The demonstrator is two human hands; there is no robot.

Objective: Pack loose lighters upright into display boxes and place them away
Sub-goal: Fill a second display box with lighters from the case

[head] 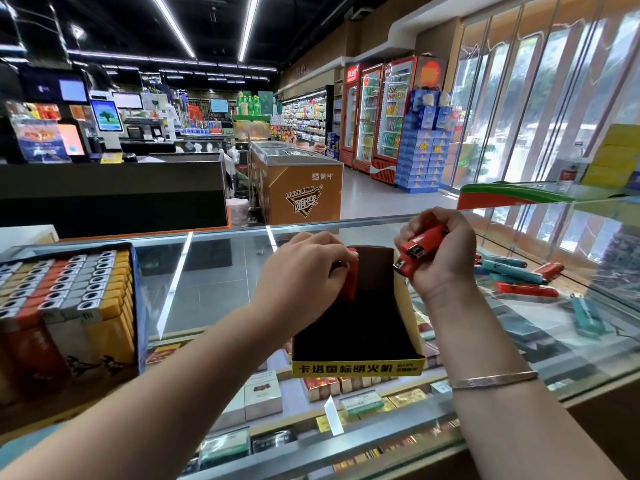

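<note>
While the left hand [304,268] sets a red lighter [350,282] upright against the far-left inner wall of the open display box [360,365], the step in hand is filling the first row; box looks nearly empty otherwise, dark interior, cannot tell if more lighters sit under the hand. Left grip: fingers curled round that one lighter, pinching it near the top. Right hand [438,258] hovers just above the box's right rim, grip clenched on a small bunch of red lighters [420,249], at least two, metal heads pointing down-left. Box stands on the glass worktop [214,282], yellow front label facing the person. Loose lighters [519,275], teal and red, lie flat on the glass to the right, near the right hand but apart from the box. A full display box [69,306] of orange, grey and yellow lighters stands well to the left. Judgement: early in this box, lots still to pack. Next move probably calls for letting go of the seated lighter without tipping it, then passing one from the right bunch, head up, tight beside it. Risk: lone lighter falls over with nothing bracing it.
</note>
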